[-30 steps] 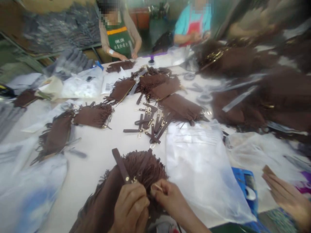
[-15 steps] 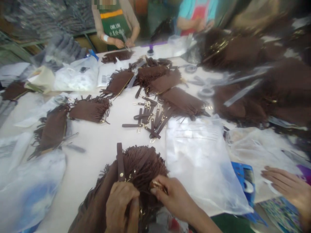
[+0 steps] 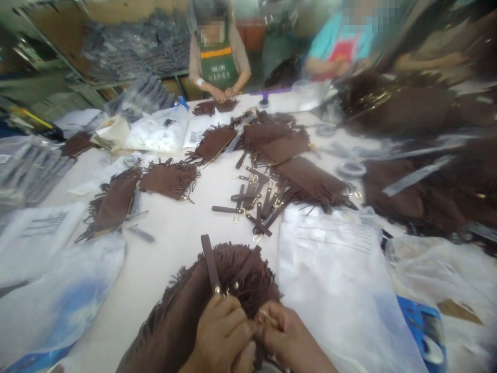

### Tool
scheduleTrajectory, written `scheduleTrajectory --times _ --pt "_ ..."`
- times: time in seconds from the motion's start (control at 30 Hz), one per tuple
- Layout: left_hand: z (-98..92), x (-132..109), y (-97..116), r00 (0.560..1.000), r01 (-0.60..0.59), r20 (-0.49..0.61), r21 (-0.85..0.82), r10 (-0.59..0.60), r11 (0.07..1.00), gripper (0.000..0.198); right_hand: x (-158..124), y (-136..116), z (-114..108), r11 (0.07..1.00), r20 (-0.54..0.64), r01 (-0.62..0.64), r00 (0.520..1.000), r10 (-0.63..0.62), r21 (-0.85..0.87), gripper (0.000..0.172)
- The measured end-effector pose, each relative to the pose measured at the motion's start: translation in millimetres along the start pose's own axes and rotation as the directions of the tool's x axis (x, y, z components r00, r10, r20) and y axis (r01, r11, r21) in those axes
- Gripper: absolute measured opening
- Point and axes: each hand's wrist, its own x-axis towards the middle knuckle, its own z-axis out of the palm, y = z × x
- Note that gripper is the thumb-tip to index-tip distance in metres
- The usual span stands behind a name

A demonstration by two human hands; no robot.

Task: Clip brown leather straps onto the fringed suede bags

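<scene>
A brown fringed suede bag (image 3: 182,316) lies on the white table (image 3: 171,243) right in front of me. My left hand (image 3: 221,336) is closed around the lower end of a brown strap (image 3: 209,264) that stands up from the bag, with a gold clasp at my fingers. My right hand (image 3: 289,342) pinches a small gold metal fitting at the bag's edge, touching my left hand. Both hands sit at the bottom edge of the view.
A heap of loose brown straps with gold clips (image 3: 254,199) lies mid-table. More fringed bags (image 3: 166,178) are spread around, with a big pile (image 3: 419,155) at right. Clear plastic bags (image 3: 334,280) lie right and left. Two people (image 3: 217,57) work at the far end.
The view has shifted, so everything sits further right and lower. Another person's hand at the right edge is no longer in view. My hands stay closed together on the strap and fitting.
</scene>
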Motion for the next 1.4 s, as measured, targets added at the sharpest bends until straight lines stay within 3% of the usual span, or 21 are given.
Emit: scheduleTrajectory --times 0.1,0.27,0.4,0.5,0.7,0.87,1.1,1.4 --pt "-4.4 2 3 0.986 0.117 0.119 0.022 -0.118 0.993 0.021 -1 3 2 1.000 -0.039 0.017 0.999 -0.016 0.020 0.028" --pt "-7.7 7 8 0.932 0.287 0.208 0.080 -0.297 0.955 0.014 -5 -1 1 0.998 -0.098 0.052 0.994 -0.055 -0.039 0.033" --pt "-7.6 15 11 0.848 0.378 0.373 0.075 -0.377 0.923 0.015 -8 -4 4 0.990 -0.112 0.065 0.991 -0.080 -0.129 0.031" --pt "-7.0 19 11 0.812 0.412 0.410 0.099 -0.414 0.906 0.014 -11 -5 5 0.982 -0.131 0.083 0.986 -0.106 -0.171 0.034" --pt "-8.1 21 6 0.813 0.465 0.396 0.004 -0.428 0.886 0.015 -24 -14 -4 0.985 -0.007 0.096 0.995 -0.098 -0.140 0.044" --pt "-10.2 25 5 0.819 0.482 0.382 -0.055 -0.428 0.874 0.017 -32 -23 -12 0.949 -0.028 0.161 0.984 -0.175 -0.270 0.041" --pt "-7.5 23 4 0.827 0.478 0.377 -0.081 -0.417 0.875 0.019 -22 -8 -7 0.900 -0.037 0.209 0.970 -0.241 -0.383 0.037" --pt "-7.1 17 4 0.826 0.470 0.397 -0.097 -0.399 0.877 0.019 -5 -2 11 0.940 -0.219 0.121 0.955 -0.198 -0.320 0.034"
